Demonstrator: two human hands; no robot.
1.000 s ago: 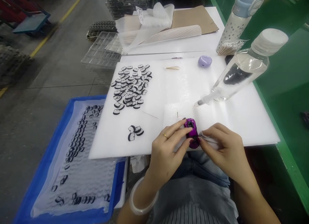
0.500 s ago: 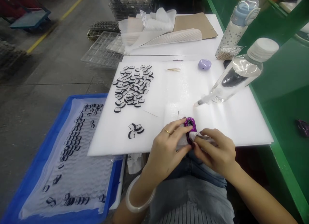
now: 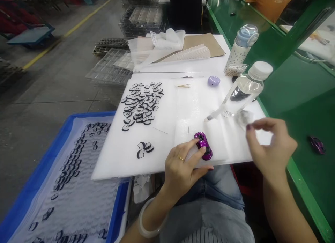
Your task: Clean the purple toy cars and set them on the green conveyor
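A purple toy car (image 3: 205, 152) with a dark roof lies at the front edge of the white foam-covered table. My left hand (image 3: 181, 166) steadies it, two fingertips on its left side and the thumb near its rear. To the right, my right hand (image 3: 273, 145) is raised with thumb and index finger pinched together. A small whitish cloth (image 3: 244, 117), blurred, is at those fingertips; its exact grip is hard to see. A thin pin-like piece (image 3: 188, 129) lies just beyond the car.
Many small black-rimmed clear parts (image 3: 142, 103) cover the table's left side, with a few nearer parts (image 3: 144, 148). A liquid bottle (image 3: 237, 98), a dotted drinking bottle (image 3: 239, 49) and a purple case (image 3: 214, 81) stand behind. A blue tray (image 3: 65, 126) sits lower left; another purple car (image 3: 317, 145) is right.
My right hand has moved away from the toy car to the right, along with the cloth. The car now shows more fully under my left hand. The view has shifted slightly.
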